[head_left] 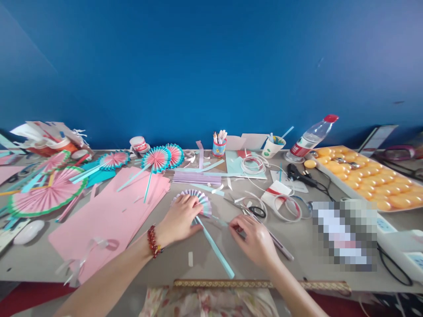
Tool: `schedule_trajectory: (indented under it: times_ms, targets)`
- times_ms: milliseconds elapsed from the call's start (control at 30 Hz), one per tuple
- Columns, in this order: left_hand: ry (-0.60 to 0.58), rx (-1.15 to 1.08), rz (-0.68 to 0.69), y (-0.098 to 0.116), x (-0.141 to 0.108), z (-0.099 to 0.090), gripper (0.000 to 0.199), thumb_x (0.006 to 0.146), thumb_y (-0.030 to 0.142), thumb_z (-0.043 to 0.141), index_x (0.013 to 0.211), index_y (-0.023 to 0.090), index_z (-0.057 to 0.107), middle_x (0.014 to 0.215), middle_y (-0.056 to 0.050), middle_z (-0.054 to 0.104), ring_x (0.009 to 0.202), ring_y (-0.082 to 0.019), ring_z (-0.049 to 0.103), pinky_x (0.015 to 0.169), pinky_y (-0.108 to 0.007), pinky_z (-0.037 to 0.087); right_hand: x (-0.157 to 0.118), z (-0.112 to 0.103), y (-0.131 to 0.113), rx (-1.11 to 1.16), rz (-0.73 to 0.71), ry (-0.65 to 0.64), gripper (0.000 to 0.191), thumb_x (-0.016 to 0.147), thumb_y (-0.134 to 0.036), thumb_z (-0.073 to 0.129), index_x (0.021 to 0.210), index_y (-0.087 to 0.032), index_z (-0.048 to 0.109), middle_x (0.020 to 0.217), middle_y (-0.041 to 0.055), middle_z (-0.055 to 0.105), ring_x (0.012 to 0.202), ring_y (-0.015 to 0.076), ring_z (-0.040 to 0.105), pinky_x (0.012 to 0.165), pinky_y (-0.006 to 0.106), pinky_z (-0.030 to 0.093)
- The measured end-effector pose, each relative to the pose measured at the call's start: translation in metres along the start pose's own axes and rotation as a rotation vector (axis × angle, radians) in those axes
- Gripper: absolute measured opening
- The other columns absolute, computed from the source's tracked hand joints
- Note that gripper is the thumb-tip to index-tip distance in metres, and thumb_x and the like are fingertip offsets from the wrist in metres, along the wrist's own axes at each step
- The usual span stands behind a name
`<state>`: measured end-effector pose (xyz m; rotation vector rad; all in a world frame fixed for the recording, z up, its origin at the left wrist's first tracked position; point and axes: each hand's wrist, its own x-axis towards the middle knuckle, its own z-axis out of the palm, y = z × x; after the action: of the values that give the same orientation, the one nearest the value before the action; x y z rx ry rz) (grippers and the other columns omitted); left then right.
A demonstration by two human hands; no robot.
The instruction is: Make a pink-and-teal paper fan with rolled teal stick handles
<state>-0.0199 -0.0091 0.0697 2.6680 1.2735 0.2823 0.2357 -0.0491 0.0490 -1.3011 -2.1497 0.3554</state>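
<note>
My left hand (183, 215) wears a red bead bracelet (153, 242) and presses down on a small pleated lilac and white paper fan (205, 204). Its fingers bend over the folds, hiding part of them, and the thumb is stretched to the side. From the fan a light-blue paper stick (216, 248) slants toward the front edge. To its right, my right hand (253, 235) has its fingers curled in a pinch at the end of a thin pale-blue strip (220, 221) reaching from the fan. Scissors (257, 211) and a slim silvery pen-like stick (282, 248) lie beside that hand.
Pink paper sheets (89, 224) and finished fans (49, 193) cover the left side. Behind stand a pencil cup (219, 147), a paper cup (273, 146) and a leaning bottle (310, 138). White tape coils (287, 209), a black-corded tool (299, 175) and an orange-domed tray (370, 180) are rightward.
</note>
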Motion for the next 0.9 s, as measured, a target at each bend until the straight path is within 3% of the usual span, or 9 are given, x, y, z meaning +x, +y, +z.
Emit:
schedule_trajectory:
  times_ms: [267,533,767,900]
  targets:
    - [-0.008,0.063,-0.017,0.005,0.004,0.000,0.026,0.087,0.046,0.064,0.087,0.020,0.061,0.092,-0.006,0.055,0.093,-0.026,0.050,0.080,-0.038,0.039,0.003,-0.004,-0.001,0.081,0.059,-0.075,0.012,0.081,-0.013,0.054,0.076,-0.023,0.060,0.072,-0.0007,0.065,0.064,0.0148,0.062,0.060,0.024,0.047]
    - [0.010,0.017,-0.042,0.004,-0.008,0.002,0.029,0.089,0.049,0.061,0.086,0.020,0.062,0.096,-0.007,0.056,0.095,-0.026,0.051,0.083,-0.038,0.042,0.010,0.007,-0.006,0.120,0.062,-0.167,0.012,0.080,-0.011,0.058,0.075,-0.022,0.062,0.071,-0.0013,0.064,0.064,0.0138,0.061,0.061,0.022,0.044]
    - [0.025,-0.004,0.007,0.008,-0.013,0.004,0.027,0.092,0.037,0.060,0.115,0.023,0.058,0.117,-0.008,0.056,0.109,-0.028,0.050,0.099,-0.045,0.038,0.012,0.011,-0.014,0.016,-0.001,-0.227,0.013,0.080,-0.008,0.057,0.075,-0.020,0.061,0.073,-0.0003,0.064,0.070,0.0152,0.060,0.066,0.024,0.041]
    - [0.050,-0.069,0.094,0.013,-0.014,0.004,0.029,0.093,0.038,0.058,0.115,0.019,0.056,0.117,-0.009,0.057,0.112,-0.027,0.051,0.107,-0.046,0.033,0.011,0.001,-0.005,0.006,0.044,-0.235,0.013,0.078,-0.009,0.057,0.074,-0.021,0.060,0.071,-0.0007,0.064,0.066,0.0150,0.060,0.063,0.024,0.041]
